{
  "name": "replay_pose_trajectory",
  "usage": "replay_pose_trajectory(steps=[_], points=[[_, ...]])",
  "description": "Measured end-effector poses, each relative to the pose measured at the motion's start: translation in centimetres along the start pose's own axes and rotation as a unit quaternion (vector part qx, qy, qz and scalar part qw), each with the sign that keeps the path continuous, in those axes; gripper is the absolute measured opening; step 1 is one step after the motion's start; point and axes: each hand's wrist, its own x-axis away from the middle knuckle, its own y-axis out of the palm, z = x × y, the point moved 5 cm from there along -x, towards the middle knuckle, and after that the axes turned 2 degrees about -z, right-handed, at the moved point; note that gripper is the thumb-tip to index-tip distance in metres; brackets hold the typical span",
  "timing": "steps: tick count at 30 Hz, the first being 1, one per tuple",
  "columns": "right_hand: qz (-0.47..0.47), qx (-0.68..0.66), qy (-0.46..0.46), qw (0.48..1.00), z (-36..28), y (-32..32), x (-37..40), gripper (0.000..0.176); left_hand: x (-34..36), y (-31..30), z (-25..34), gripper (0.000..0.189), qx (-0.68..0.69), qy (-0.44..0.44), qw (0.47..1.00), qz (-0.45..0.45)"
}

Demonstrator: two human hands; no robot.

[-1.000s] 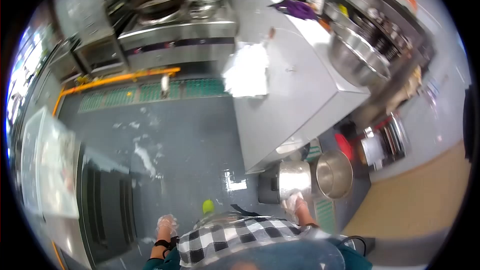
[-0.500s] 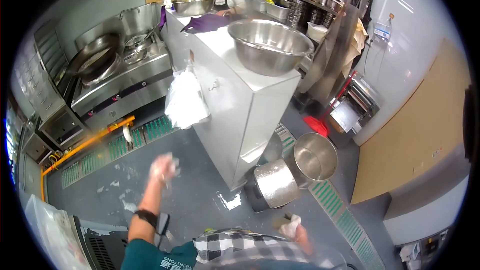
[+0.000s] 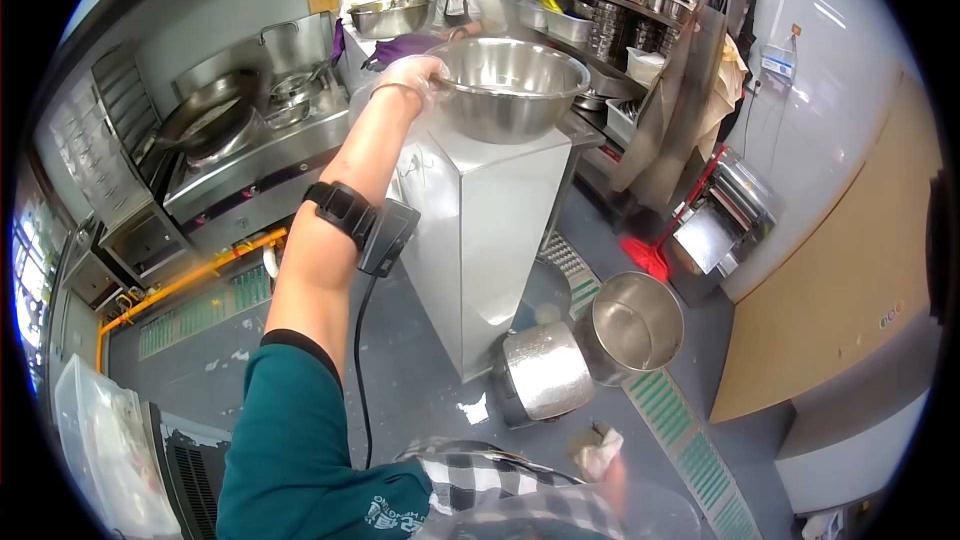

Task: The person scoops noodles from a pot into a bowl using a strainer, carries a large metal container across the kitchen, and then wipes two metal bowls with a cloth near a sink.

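Observation:
My left hand (image 3: 415,74), in a clear plastic glove, is closed on the near-left rim of a large stainless steel bowl (image 3: 508,112). The bowl sits on top of a white counter block (image 3: 510,210). Low at the front, my right hand (image 3: 600,456) is also gloved, its fingers curled around a small brownish piece whose kind I cannot tell. A black-and-white checked apron (image 3: 470,485) covers my front, and a black strap with a small device (image 3: 388,238) is on my left forearm.
An open steel pot (image 3: 632,325) and a foil-topped drum (image 3: 548,370) stand on the floor by the block. A red dustpan (image 3: 645,258) lies behind them. Across the counter a person (image 3: 465,0) stands near another bowl (image 3: 390,16). A wok (image 3: 210,115) rests on the stove at left.
My left hand has risen from over the floor to the bowl and taken hold of its rim. The bowl appears farther left in view. The right hand stays low.

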Motion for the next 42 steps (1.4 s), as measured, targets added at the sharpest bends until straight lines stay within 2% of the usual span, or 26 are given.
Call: replay_pose_trajectory(steps=[2, 3, 5, 6, 7, 8, 10, 12, 15, 19, 23, 24, 25, 27, 28, 29, 30, 32, 33, 34, 35, 37, 38, 40, 41, 42], points=[[-0.005, -0.059, -0.005, 0.998, 0.8, -1.2, -2.3, 0.038, 0.1, 0.0, 0.1, 0.012, -0.002, 0.008, 1.000, 0.004], [-0.015, 0.090, -0.058, 0.994, 0.6, -1.7, -2.9, 0.036, 0.1, -0.1, -0.2, 0.008, -0.003, 0.012, 1.000, 0.007], [-0.015, 0.234, -0.107, 0.966, 1.1, -2.0, -5.3, 0.033, -0.3, 0.0, -1.0, 0.010, 0.016, 0.007, 1.000, -0.013], [-0.022, 0.170, -0.097, 0.980, 0.2, -0.4, -5.3, 0.032, 0.6, 0.6, -0.9, 0.010, 0.040, 0.012, 0.999, -0.009], [-0.035, 0.052, -0.068, 0.996, -2.1, 2.7, -5.3, 0.030, 1.9, 1.4, -0.8, 0.010, 0.065, 0.015, 0.998, -0.002], [-0.042, -0.096, -0.022, 0.994, -4.4, 5.9, -4.6, 0.030, 3.9, 2.6, -0.4, 0.011, 0.078, 0.029, 0.996, 0.010], [-0.030, -0.232, 0.007, 0.972, -7.9, 10.0, -4.0, 0.029, 4.9, 4.3, -0.6, 0.011, 0.079, 0.016, 0.996, -0.023], [-0.013, -0.258, -0.043, 0.965, -9.3, 11.3, -4.0, 0.034, 5.0, 5.9, -1.3, 0.013, 0.082, 0.012, 0.995, -0.060], [-0.089, -0.247, -0.152, 0.953, -11.6, 9.6, -5.7, 0.043, 6.1, 9.9, -3.5, 0.013, 0.061, -0.031, 0.991, -0.111], [0.027, -0.321, -0.179, 0.930, -14.8, 5.7, -5.4, 0.042, 11.9, 15.0, -6.9, 0.017, 0.077, -0.090, 0.983, -0.142], [0.076, -0.302, -0.273, 0.910, -20.9, 2.7, -2.5, 0.043, 14.3, 17.9, -15.7, 0.013, 0.031, -0.128, 0.973, -0.188], [0.061, -0.290, -0.288, 0.911, -23.1, 2.7, -1.7, 0.044, 14.8, 18.4, -18.8, 0.012, 0.032, -0.146, 0.968, -0.203], [0.045, -0.276, -0.304, 0.911, -25.1, 3.0, -0.9, 0.044, 16.3, 18.9, -20.7, 0.014, 0.041, -0.194, 0.965, -0.171], [0.057, -0.256, -0.321, 0.910, -26.9, 2.2, 0.7, 0.045, 18.3, 19.0, -24.9, 0.016, -0.045, -0.257, 0.950, -0.169], [0.038, -0.229, -0.336, 0.913, -26.7, 0.7, 0.7, 0.046, 19.4, 19.1, -26.6, 0.017, -0.072, -0.279, 0.943, -0.169], [0.010, -0.187, -0.349, 0.918, -26.9, 0.7, 0.6, 0.046, 20.3, 19.4, -28.3, 0.016, -0.037, -0.261, 0.949, -0.172], [0.029, -0.133, -0.307, 0.942, -27.2, 1.6, 0.6, 0.043, 21.2, 19.4, -29.9, 0.016, -0.045, -0.261, 0.948, -0.176], [0.082, 0.146, -0.256, 0.952, -26.2, 6.8, -0.4, 0.032, 21.2, 16.8, -31.3, 0.015, -0.047, -0.268, 0.945, -0.182], [0.108, 0.358, -0.234, 0.897, -25.9, 9.9, -0.8, 0.027, 22.0, 16.3, -31.6, 0.015, -0.059, -0.273, 0.943, -0.181], [0.088, 0.554, -0.295, 0.774, -25.7, 12.0, -1.7, 0.022, 22.7, 16.1, -31.9, 0.015, -0.070, -0.279, 0.941, -0.180], [0.059, 0.718, -0.339, 0.605, -24.8, 13.5, -2.9, 0.020, 23.1, 16.3, -31.9, 0.015, -0.069, -0.284, 0.939, -0.181], [0.036, 0.675, -0.210, 0.706, -19.5, 11.4, -6.9, 0.019, 24.4, 16.7, -31.9, 0.014, -0.083, -0.314, 0.926, -0.194], [0.034, 0.678, -0.203, 0.706, -19.0, 11.3, -7.4, 0.019, 24.8, 17.1, -31.9, 0.015, -0.053, -0.280, 0.935, -0.210], [-0.051, 0.747, -0.091, 0.656, -17.2, 11.1, -8.6, 0.022, 25.0, 16.8, -32.9, 0.015, -0.043, -0.287, 0.933, -0.212], [-0.055, 0.749, -0.088, 0.654, -18.1, 11.9, -8.5, 0.022, 25.1, 16.5, -33.5, 0.015, -0.035, -0.290, 0.932, -0.216], [-0.092, 0.725, -0.032, 0.682, -19.2, 13.1, -8.0, 0.024, 25.2, 16.2, -34.0, 0.015, -0.033, -0.293, 0.932, -0.212]])
